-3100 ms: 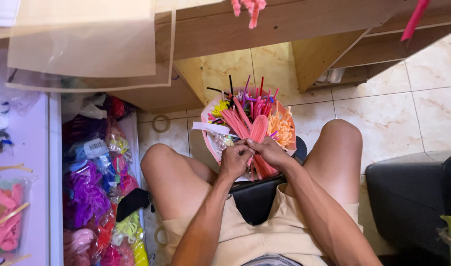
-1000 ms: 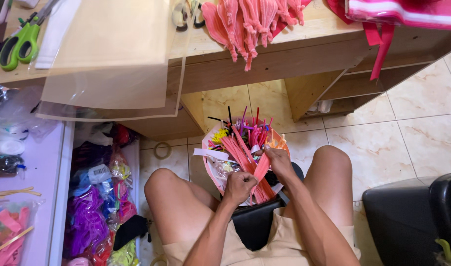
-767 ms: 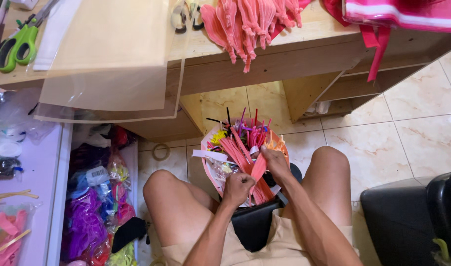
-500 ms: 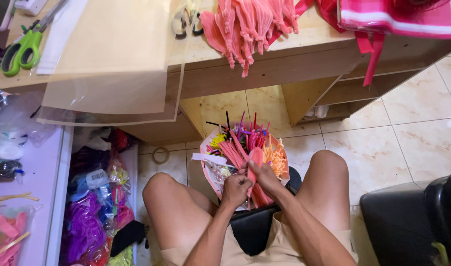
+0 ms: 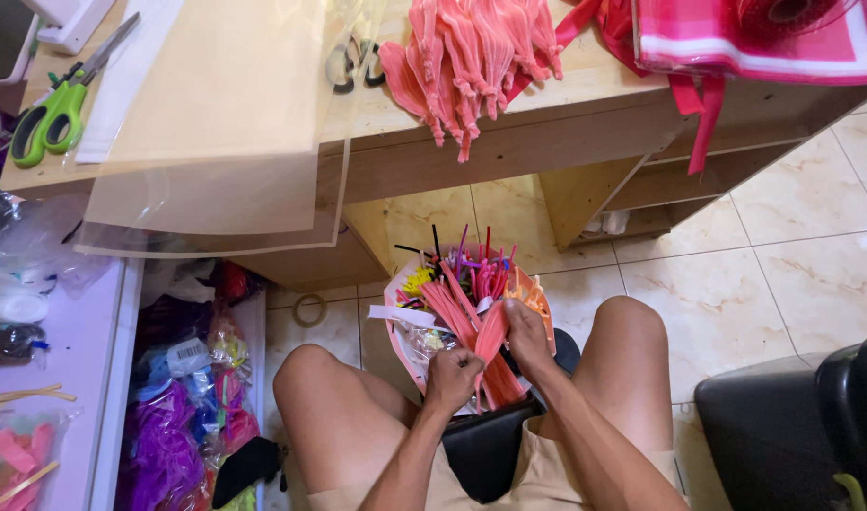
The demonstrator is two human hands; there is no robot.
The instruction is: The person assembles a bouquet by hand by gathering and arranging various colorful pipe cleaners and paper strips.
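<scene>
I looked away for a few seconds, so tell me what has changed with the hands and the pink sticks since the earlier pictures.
Little changed. The camera tipped up, so more of the wooden desk top shows. The right hand slid a little up the pink sticks, then back beside the left hand. Both hands kept hold of the sticks over the bag of craft sticks between the knees. The green scissors lie unmoved.

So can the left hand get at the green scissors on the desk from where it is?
Probably not without letting go: the left hand is down between the knees gripping pink stems, and the green scissors lie on the desk's far left end.
</scene>
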